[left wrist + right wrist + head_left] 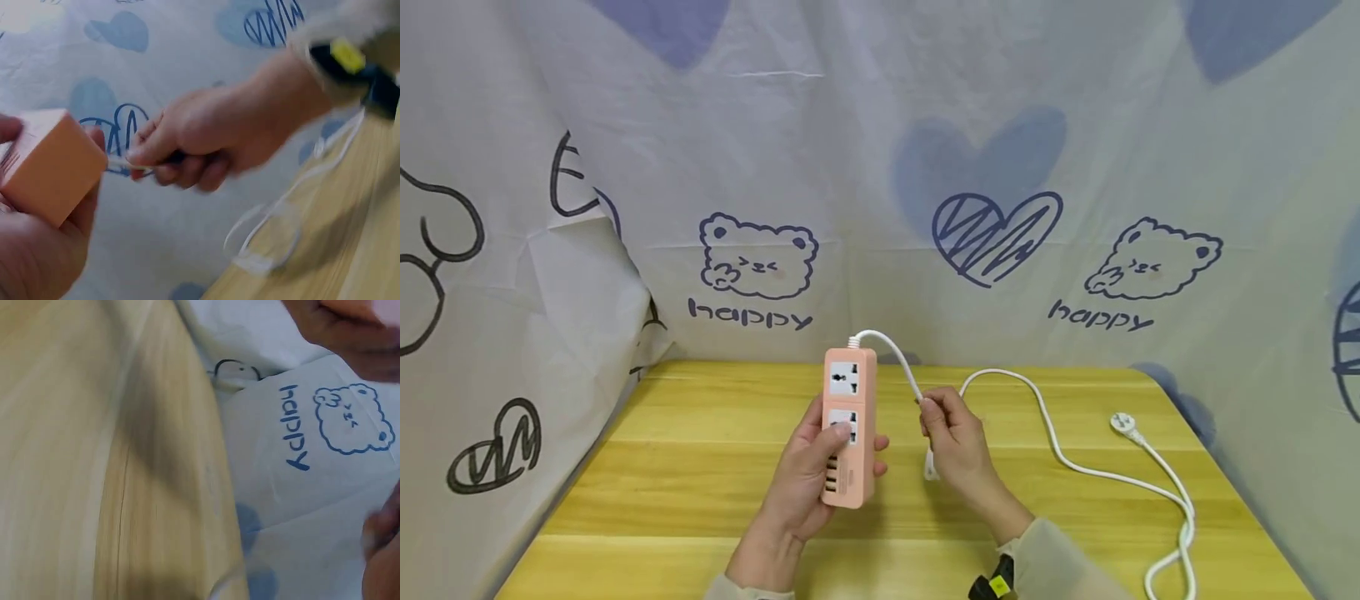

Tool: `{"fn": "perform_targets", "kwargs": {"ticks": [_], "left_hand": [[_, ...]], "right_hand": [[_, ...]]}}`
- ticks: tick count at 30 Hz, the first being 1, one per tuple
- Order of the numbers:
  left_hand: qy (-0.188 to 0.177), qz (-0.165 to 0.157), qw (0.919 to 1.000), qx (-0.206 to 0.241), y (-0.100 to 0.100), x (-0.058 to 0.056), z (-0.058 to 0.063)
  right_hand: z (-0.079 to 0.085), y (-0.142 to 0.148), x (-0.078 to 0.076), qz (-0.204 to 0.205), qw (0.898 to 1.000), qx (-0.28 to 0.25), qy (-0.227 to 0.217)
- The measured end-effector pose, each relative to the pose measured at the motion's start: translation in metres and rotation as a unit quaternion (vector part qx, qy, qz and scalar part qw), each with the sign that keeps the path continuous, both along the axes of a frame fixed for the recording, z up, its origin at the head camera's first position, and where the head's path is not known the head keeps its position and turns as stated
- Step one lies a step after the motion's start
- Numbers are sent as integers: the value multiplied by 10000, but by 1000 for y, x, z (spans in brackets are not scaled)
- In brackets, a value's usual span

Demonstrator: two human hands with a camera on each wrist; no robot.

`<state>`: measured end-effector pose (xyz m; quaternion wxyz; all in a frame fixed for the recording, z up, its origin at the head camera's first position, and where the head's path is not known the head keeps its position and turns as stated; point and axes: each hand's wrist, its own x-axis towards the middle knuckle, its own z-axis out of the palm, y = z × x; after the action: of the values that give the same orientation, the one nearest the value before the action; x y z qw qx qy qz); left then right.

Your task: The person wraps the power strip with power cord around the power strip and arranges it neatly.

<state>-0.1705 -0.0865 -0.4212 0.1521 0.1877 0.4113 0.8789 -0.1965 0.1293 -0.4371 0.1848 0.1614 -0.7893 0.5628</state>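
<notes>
A pink power strip [861, 425] with white socket faces and a row of USB ports stands upright in my left hand [805, 467]. The left thumb lies across its front, and fingertips show past its right edge. From the strip's top a white cord [887, 340] arches over to my right hand [958, 442], which pinches it between thumb and fingers. In the left wrist view the strip [59, 165] appears end-on, with the right hand [212, 128] gripping the cord close by. A small dark bit shows at the right fingers; its kind is unclear. The right wrist view shows only hand parts at its edge.
Farther along, the cord runs across the wooden table [700, 467] to the right, where it twists over itself. Its white plug [1123, 423] lies near the right edge. A white piece [931, 467] shows below the right hand. Printed cloth [865, 167] hangs behind the table.
</notes>
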Motion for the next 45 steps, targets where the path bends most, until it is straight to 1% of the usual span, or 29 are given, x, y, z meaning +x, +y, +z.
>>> {"fn": "perform_targets", "kwargs": {"ticks": [2, 3, 4, 5, 6, 7, 9, 10, 11, 13, 14, 16, 18, 19, 20, 21, 22, 25, 26, 27, 28, 30, 32, 35, 38, 40, 42, 44, 45], "left_hand": [[-33, 509, 9963, -694, -1, -2, 1], [32, 774, 9906, -1125, -2, -3, 1], [175, 1062, 9807, -1631, -2, -4, 1], [322, 1383, 9650, -2206, -4, -5, 2], [471, 1704, 9442, -2779, -5, -5, 2], [659, 2019, 9180, -3351, -6, -5, 3], [1108, 2521, 8551, -4392, -10, -5, 6], [1316, 2710, 8218, -4836, -11, -4, 7], [1472, 2832, 7928, -5192, -13, -4, 8], [1813, 2898, 7452, -5725, -16, -2, 12], [1984, 2834, 7244, -5963, -18, -1, 13], [2264, 2547, 6953, -6327, -21, 2, 17], [2535, 2143, 6758, -6582, -25, 6, 19], [2671, 1899, 6721, -6639, -27, 7, 20], [2763, 1624, 6761, -6635, -30, 8, 21], [2839, 1373, 6845, -6573, -32, 9, 22], [2891, 1140, 6958, -6475, -35, 10, 23], [2927, 359, 7454, -5978, -41, 9, 23], [2917, 115, 7610, -5794, -43, 9, 23], [2901, -81, 7757, -5604, -44, 9, 22], [2876, -244, 7891, -5422, -44, 8, 21], [2788, -439, 8138, -5080, -43, 8, 20], [2727, -373, 8319, -4819, -42, 8, 19], [2506, -137, 8583, -4475, -41, 7, 19], [2228, 50, 8830, -4130, -41, 8, 20], [2071, 107, 8963, -3919, -41, 8, 21], [2013, 145, 9051, -3742, -40, 8, 21], [1994, 162, 9091, -3655, -40, 9, 22], [1979, 182, 9116, -3599, -40, 9, 22]], "right_hand": [[1, 0, 3, -210, 9917, 1257, 182], [4, 0, 5, -250, 9809, 1896, 355], [7, 0, 7, -213, 9665, 2497, 548], [10, 0, 9, -102, 9509, 3007, 731], [14, 1, 11, 60, 9340, 3450, 929], [19, 1, 14, 239, 9182, 3802, 1087], [28, 3, 18, 478, 8856, 4378, 1476], [32, 4, 20, 567, 8691, 4621, 1670], [36, 5, 22, 647, 8534, 4819, 1880], [45, 5, 24, 712, 8237, 5111, 2350], [49, 5, 24, 718, 8106, 5204, 2587], [59, 3, 24, 854, 7864, 5318, 3024], [68, 0, 22, 1113, 7747, 5285, 3287], [73, -2, 21, 1268, 7738, 5239, 3327], [77, -3, 19, 1431, 7805, 5146, 3248], [82, -3, 17, 1624, 7935, 5011, 3047], [85, -3, 15, 1793, 8121, 4847, 2712], [90, 2, 8, 2279, 8769, 4075, 1141], [89, 5, 6, 2422, 8950, 3703, 554], [88, 7, 4, 2540, 9069, 3362, 27], [85, 10, 2, 2634, 9144, 3047, -413], [78, 13, -2, 2880, 9217, 2382, -1038], [70, 14, -4, 3013, 9261, 1795, -1389], [56, 12, -3, 2760, 9406, 1021, -1695], [43, 6, 0, 2039, 9632, 816, -1548], [36, 3, 4, 1522, 9754, 1042, -1209], [30, -1, 7, 1090, 9811, 1352, -853], [27, -5, 9, 868, 9822, 1529, -661], [26, -6, 10, 854, 9834, 1405, -773]]}}
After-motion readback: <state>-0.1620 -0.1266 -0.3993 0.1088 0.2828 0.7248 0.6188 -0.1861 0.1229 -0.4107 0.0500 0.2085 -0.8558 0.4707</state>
